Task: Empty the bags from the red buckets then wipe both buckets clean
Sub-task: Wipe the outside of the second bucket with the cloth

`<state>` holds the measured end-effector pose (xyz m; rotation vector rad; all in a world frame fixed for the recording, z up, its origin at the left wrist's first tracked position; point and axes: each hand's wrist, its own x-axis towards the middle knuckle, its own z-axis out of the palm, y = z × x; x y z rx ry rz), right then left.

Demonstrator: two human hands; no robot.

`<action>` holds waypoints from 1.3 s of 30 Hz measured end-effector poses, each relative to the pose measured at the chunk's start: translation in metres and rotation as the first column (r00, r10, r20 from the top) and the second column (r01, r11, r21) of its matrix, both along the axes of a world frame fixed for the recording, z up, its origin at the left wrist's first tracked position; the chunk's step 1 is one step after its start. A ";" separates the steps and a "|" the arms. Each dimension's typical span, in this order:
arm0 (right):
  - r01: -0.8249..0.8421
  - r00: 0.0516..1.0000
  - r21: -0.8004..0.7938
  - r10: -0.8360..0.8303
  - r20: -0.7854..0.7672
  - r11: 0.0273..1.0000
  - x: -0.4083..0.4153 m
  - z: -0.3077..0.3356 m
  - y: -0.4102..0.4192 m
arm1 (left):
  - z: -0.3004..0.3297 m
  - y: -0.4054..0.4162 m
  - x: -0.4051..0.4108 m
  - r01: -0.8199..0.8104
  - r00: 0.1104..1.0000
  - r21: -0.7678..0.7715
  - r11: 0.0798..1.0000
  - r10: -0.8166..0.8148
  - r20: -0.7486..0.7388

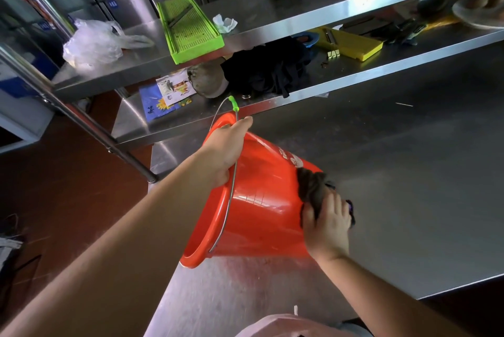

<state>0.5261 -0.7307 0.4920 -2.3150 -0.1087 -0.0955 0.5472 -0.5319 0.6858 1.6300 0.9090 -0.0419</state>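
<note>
Our left fingers (246,121) curl over the rim of the red bucket (256,200), so our left hand (227,151) grips that rim at its far edge, with the wire handle (231,195) running just beside the palm. Our right fingers (334,208) are closed on a dark cloth (312,189), and our right hand (327,227) presses it against the bucket's base end on the right. The bucket lies tipped on its side on the steel desk (409,173), mouth facing left and toward us, bottom pointing right; its near rim hangs past the desk's left edge. The handle's green grip (233,103) sticks up at the far side.

Beyond the bucket, a lower shelf (354,83) carries a black bundle of fabric (267,69), a yellow slicer (351,43) and some printed packets (166,94). On the upper shelf (272,23) we see a green slicer (191,28), a clear plastic bag (92,45) to its left and a crumpled white tissue (225,23) to its right. Reddish floor (54,186) shows on the left.
</note>
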 end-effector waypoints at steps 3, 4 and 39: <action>0.059 0.993 0.032 -0.056 -0.100 0.998 0.004 -0.021 -0.019 | -0.002 -0.003 0.000 0.017 1.000 -0.004 1.000 -0.017 -0.008; 0.085 0.985 0.063 -0.074 -0.153 0.994 0.008 -0.024 -0.023 | -0.003 -0.005 0.000 0.024 1.000 -0.007 1.000 -0.024 -0.011; 0.553 0.711 0.520 -0.044 -0.702 0.651 0.090 0.038 -0.062 | -0.083 -0.081 -0.134 0.782 0.551 0.595 0.185 -0.650 -0.523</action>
